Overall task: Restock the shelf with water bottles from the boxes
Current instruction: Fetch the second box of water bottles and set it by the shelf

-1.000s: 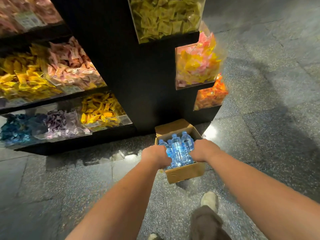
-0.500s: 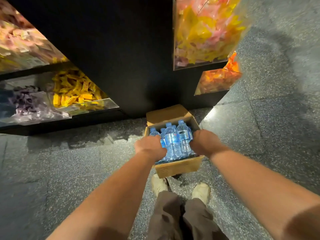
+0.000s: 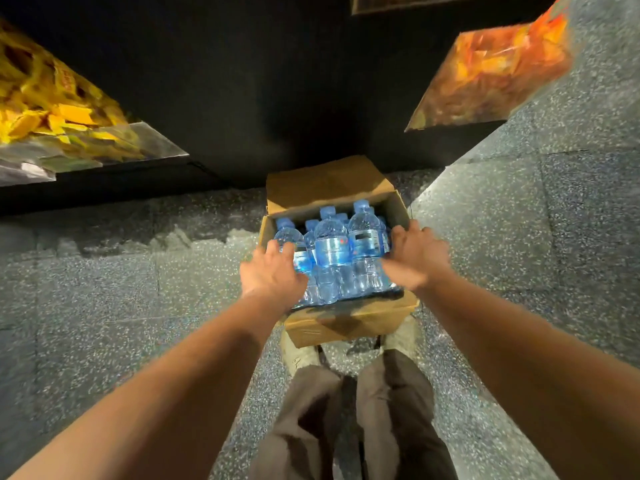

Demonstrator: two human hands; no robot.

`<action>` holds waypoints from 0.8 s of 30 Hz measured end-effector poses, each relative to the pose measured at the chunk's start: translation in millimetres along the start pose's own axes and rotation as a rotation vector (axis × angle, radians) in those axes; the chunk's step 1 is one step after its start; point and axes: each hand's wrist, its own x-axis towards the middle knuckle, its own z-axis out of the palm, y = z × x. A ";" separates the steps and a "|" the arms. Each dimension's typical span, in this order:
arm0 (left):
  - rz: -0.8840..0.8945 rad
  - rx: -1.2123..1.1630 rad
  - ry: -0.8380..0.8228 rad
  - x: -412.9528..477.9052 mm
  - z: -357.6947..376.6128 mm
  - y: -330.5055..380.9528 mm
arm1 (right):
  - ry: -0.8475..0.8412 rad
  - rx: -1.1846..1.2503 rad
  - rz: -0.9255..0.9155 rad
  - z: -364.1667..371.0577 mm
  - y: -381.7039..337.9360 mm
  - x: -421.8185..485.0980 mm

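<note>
An open cardboard box (image 3: 349, 327) packed with several clear water bottles (image 3: 332, 251) with blue labels and caps sits low in front of my feet, at the base of a black display stand (image 3: 263, 84). My left hand (image 3: 273, 275) lies at the box's left side, fingers spread and fairly straight over the leftmost bottle. At the right wall of the box is my right hand (image 3: 417, 258), blurred, fingers loosely extended over the rim. Neither hand plainly grips anything. The box's far flap stands open against the stand.
Clear bins stick out from the black stand: yellow packets (image 3: 52, 123) on the left, orange packets (image 3: 498, 67) on the upper right. The floor (image 3: 554, 237) is speckled grey stone. My shoes (image 3: 298, 355) and brown trousers are just behind the box.
The view has dropped closer to the box and floor. Both hands, fists on the box's sides before, have loosened, with fingers now spread.
</note>
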 end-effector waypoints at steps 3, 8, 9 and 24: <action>-0.138 -0.140 0.014 19.2 20.1 5.1 | 0.099 0.083 0.040 27.0 13.6 23.4; -0.338 -0.260 0.015 43.1 43.1 12.6 | 0.122 0.112 0.098 51.6 26.0 49.2; -0.358 -0.276 0.026 47.2 45.9 14.0 | 0.108 0.112 0.105 55.6 26.4 53.4; -0.622 -0.453 0.017 101.6 92.5 -47.0 | 0.227 0.273 0.252 78.8 40.3 97.0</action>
